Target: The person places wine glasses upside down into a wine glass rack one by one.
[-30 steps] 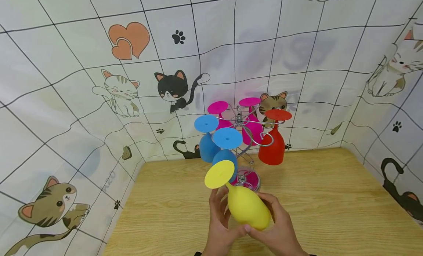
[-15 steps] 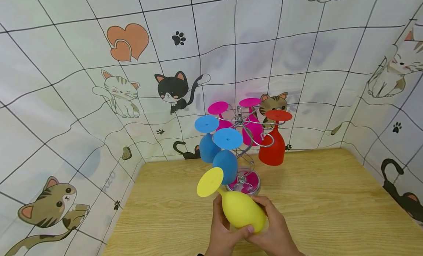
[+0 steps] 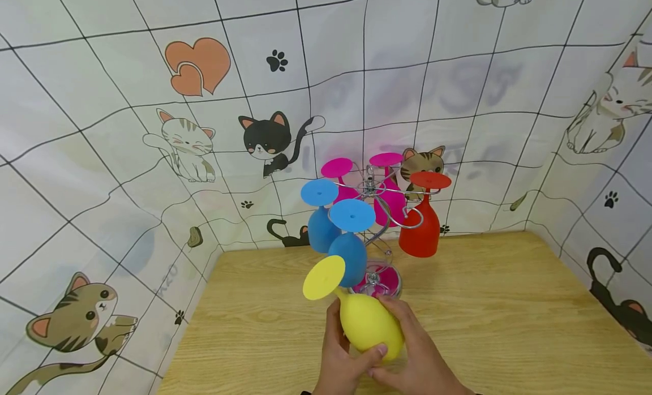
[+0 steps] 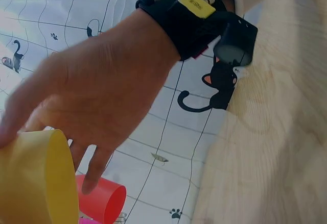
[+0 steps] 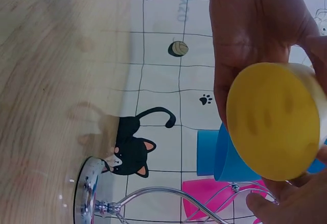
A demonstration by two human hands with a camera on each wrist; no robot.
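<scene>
A yellow wine glass (image 3: pixel 372 327) tilts in front of the rack, its round foot up to the left and its bowl towards the lower right. My left hand (image 3: pixel 338 355) holds the bowl from the left, thumb across its near side. On the other side my right hand (image 3: pixel 420 347) holds it, fingers along the upper right. The right wrist view looks straight at the mouth of the yellow bowl (image 5: pixel 273 122). Behind stands a chrome glass rack (image 3: pixel 370 185), with blue glasses (image 3: pixel 348 259), pink glasses (image 3: pixel 389 205) and a red glass (image 3: pixel 420 236) hanging upside down.
The rack's round base (image 3: pixel 389 279), pink inside a chrome rim, stands on the wooden table (image 3: pixel 254 327). A white sheet (image 3: pixel 127 61) with black grid lines and printed cats hangs behind and at both sides.
The yellow glass has shifted slightly left and down, away from the blue glasses. My right hand's fingers have slid up and left along the bowl. The hanging glasses have stayed put.
</scene>
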